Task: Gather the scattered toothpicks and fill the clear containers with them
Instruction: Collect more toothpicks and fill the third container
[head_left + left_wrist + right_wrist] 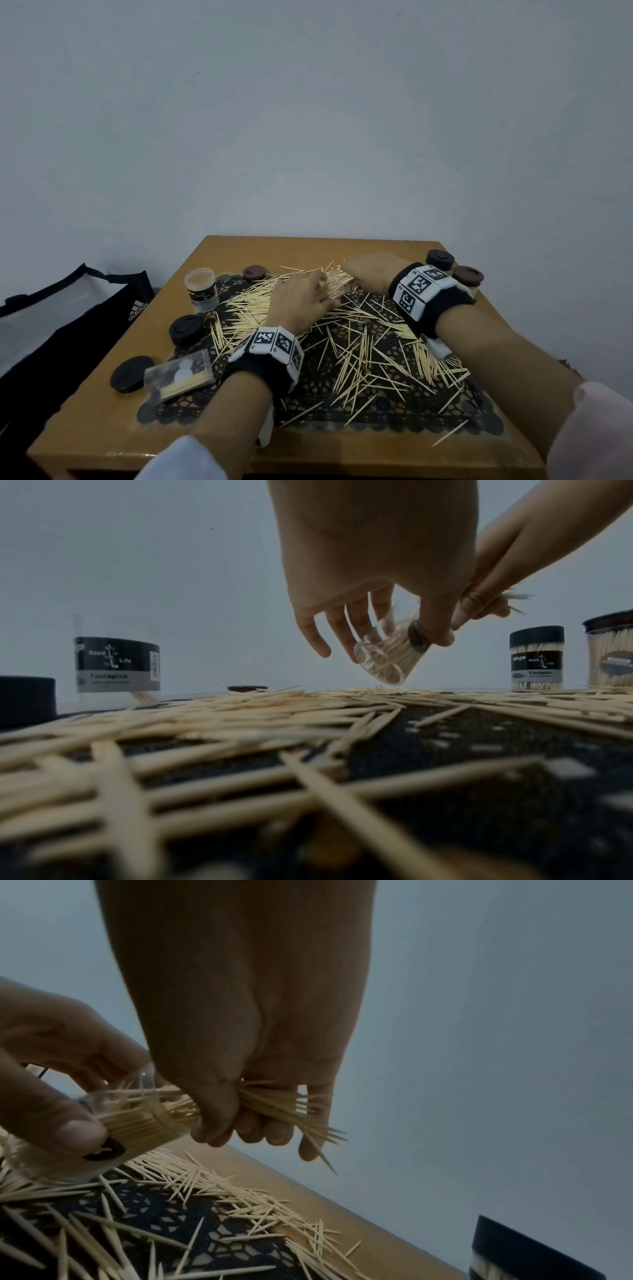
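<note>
A tilted clear container (385,658), partly filled with toothpicks, is held above the far middle of the tabletop (113,407), the left hand (301,301) grasping it with fingers (313,637) and thumb curled round its wall. At its open mouth, the right hand (373,275) clenches a bundle of toothpicks (274,1107), its fingers (246,1123) wrapped tight around them, the points fanning out past the knuckles. Below, loose toothpicks (359,346) lie scattered across a dark lace mat (394,411) and spill onto the bare wood. An open labelled container (202,289) stands at the mat's far-left edge, near a brown lid (254,273) and two black lids (186,329). Two capped, filled containers (536,661) stand at the far-right corner. A flat clear box (180,375) holding some toothpicks lies near the front-left. A black bag (68,318) sits beside the table.
</note>
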A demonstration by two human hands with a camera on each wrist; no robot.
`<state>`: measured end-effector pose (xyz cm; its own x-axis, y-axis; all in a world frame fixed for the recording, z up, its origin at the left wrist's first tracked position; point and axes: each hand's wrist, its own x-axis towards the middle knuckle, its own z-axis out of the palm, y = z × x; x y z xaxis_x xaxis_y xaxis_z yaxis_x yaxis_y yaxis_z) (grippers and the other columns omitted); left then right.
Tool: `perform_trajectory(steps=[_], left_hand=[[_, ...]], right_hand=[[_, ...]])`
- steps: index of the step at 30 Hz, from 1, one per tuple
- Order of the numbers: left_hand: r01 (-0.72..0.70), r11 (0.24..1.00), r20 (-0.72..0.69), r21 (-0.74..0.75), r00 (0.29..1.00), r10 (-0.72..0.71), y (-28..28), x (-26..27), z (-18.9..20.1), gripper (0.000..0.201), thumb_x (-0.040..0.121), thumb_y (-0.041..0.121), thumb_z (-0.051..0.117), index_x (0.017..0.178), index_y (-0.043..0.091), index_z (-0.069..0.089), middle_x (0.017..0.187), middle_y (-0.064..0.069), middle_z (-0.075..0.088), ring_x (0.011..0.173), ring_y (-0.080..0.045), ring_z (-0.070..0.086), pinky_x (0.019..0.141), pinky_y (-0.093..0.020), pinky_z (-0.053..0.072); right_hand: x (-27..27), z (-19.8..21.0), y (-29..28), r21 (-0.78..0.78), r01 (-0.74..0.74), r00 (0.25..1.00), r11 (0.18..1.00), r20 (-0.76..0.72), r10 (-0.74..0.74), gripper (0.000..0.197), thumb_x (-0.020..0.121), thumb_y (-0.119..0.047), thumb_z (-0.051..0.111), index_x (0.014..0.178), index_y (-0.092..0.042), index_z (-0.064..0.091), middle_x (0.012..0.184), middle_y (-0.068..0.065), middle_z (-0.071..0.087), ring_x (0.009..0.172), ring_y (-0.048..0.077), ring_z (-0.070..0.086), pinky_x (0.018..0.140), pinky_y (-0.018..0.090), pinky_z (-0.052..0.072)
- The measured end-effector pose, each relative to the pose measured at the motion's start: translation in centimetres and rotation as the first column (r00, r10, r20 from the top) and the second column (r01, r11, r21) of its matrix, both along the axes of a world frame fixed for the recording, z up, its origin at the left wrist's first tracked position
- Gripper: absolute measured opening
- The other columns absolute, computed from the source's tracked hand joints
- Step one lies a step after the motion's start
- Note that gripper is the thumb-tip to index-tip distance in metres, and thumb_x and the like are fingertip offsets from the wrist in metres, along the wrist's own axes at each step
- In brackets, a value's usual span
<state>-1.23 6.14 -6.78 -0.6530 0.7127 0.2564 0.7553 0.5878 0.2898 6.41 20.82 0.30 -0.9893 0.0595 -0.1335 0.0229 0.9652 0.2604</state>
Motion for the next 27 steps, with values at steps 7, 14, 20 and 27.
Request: perform_trajectory(steps=[7,14,20,27], left_hand=[[0.020,1.000,0.004,-0.012,1.000,-0.020,0.1,-0.1,-0.1,0.061,0.086,0.061,0.059,0.130,0.020,0.052,0.119,0.000,0.065,0.107,-0.019,0.059,0.089,-0.034,0.046],[-0.002,0.999,0.018,0.036,1.000,0.001,0.1,-0.1,-0.1,0.058,0.086,0.061,0.059,0.127,0.020,0.053,0.115,0.000,0.067,0.103,-0.019,0.061,0.086,-0.035,0.050],[-0.020,0.999,0.001,0.025,1.000,0.020,0.0,-0.1,-0.1,0.059,0.087,0.062,0.057,0.128,0.019,0.052,0.118,-0.001,0.066,0.105,-0.021,0.060,0.085,-0.035,0.047],[-0.015,0.999,0.005,0.038,1.000,0.015,0.1,-0.2,-0.2,0.057,0.087,0.062,0.056,0.125,0.019,0.053,0.115,-0.002,0.067,0.103,-0.022,0.061,0.085,-0.036,0.047]], right_hand=[[-0.8,0.4,-0.7,-0.041,-0.019,1.000,0.999,0.005,0.020,0.025,0.096,-0.020,0.051,0.119,-0.012,0.052,0.112,0.008,0.062,0.102,0.024,0.058,0.078,0.034,0.044],[-1.3,0.7,-0.2,-0.342,0.048,0.992,0.939,-0.096,-0.086,0.036,0.080,0.001,0.066,0.111,-0.012,0.055,0.088,-0.005,0.048,0.081,0.016,0.049,0.055,0.020,0.033],[-1.4,0.3,0.6,-0.552,0.036,0.965,0.833,-0.199,-0.173,0.041,0.073,0.010,0.068,0.105,-0.014,0.058,0.092,0.003,0.062,0.078,0.020,0.062,0.062,0.029,0.050],[-0.9,0.8,0.5,-0.428,-0.023,0.963,0.904,-0.251,-0.094,0.015,0.084,-0.009,0.067,0.097,-0.015,0.070,0.083,-0.006,0.057,0.067,0.004,0.049,0.058,0.021,0.036]])
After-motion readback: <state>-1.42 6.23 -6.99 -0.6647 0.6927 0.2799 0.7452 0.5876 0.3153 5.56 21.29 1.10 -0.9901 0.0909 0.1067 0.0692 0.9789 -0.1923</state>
